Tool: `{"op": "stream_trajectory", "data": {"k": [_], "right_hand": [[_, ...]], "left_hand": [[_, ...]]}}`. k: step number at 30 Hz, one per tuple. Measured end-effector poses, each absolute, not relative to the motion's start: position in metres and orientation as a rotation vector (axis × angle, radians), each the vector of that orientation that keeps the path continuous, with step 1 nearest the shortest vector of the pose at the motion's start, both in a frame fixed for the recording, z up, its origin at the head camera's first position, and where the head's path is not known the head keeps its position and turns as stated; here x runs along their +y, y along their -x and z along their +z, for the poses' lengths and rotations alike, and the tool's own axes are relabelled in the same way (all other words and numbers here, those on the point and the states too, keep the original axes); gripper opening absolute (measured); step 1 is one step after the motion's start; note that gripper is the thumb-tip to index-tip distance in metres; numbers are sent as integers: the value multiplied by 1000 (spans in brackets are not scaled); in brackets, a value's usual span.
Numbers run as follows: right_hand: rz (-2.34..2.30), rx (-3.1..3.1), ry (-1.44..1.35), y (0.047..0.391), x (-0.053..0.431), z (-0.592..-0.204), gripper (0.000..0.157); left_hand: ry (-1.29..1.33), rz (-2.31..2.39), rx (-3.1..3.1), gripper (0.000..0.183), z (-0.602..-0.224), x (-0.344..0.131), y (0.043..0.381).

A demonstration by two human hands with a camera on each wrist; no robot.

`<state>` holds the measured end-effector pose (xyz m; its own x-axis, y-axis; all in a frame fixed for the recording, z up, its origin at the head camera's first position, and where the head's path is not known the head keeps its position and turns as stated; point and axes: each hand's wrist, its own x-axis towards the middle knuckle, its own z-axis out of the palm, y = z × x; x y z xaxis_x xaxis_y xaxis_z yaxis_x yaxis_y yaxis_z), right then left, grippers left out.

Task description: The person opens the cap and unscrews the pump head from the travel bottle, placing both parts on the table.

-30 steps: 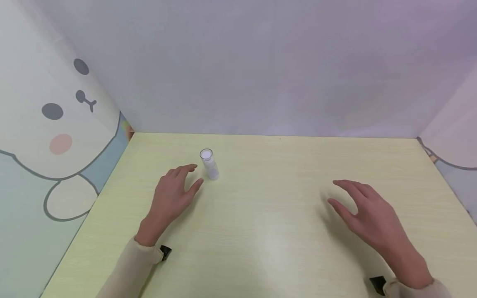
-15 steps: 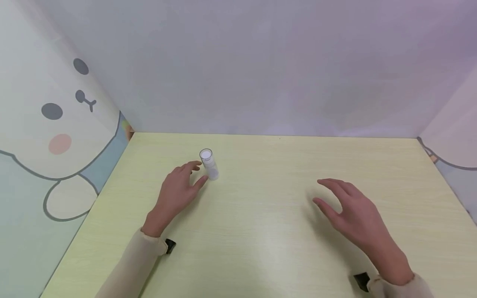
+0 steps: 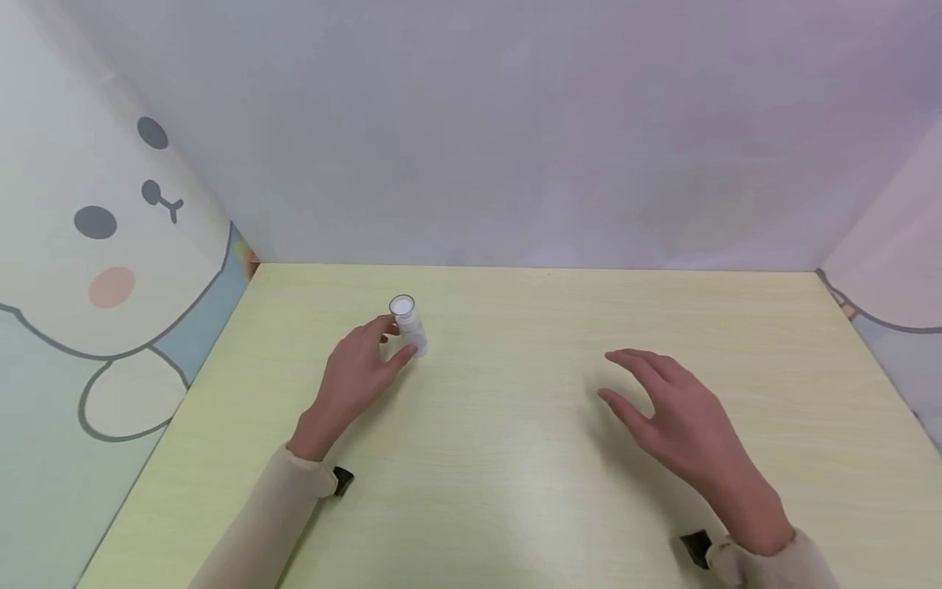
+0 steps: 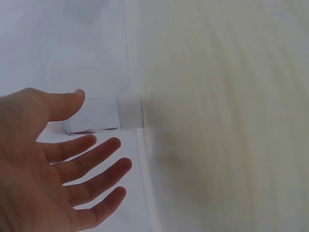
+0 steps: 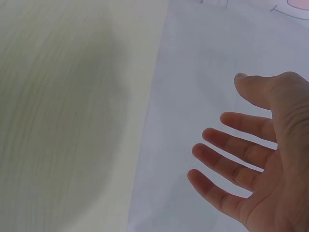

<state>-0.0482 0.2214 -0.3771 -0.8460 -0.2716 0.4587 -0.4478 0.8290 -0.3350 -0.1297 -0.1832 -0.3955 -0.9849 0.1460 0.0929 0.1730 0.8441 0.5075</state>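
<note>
A small clear bottle (image 3: pixel 411 329) with a white end stands upright on the table, left of centre. My left hand (image 3: pixel 359 375) is right beside it, thumb and fingers spread to either side. In the left wrist view the thumb overlaps the far end of the bottle (image 4: pixel 99 113), while the fingers lie below it, loosely bent and apart; whether any skin touches it I cannot tell. Its white cap-like part (image 4: pixel 130 111) faces the table. To the right, my right hand (image 3: pixel 680 417) hovers over the tabletop with relaxed, parted fingers and holds nothing.
The pale wood-grain table (image 3: pixel 508 409) ends at a plain light wall sheet (image 3: pixel 545 147) behind. A side panel with a cartoon animal face (image 3: pixel 110 245) borders the left edge; another printed panel (image 3: pixel 898 270) borders the right.
My left hand has moved right and slightly forward, so its thumb and fingers now reach the bottle. The right hand has drifted left. The bottle appears to stay in place.
</note>
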Motion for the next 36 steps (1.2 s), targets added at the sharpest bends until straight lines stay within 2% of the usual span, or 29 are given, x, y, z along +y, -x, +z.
{"op": "stream_trajectory", "data": {"k": [13,36], "right_hand": [[611,-2598,-588,54,209,-374,50],[625,-2564,-650,59,198,-371,49]], "left_hand": [[250,-919,-2940,36,-397,-182,134],[311,-902,-2885,39,-395,-176,132]]}}
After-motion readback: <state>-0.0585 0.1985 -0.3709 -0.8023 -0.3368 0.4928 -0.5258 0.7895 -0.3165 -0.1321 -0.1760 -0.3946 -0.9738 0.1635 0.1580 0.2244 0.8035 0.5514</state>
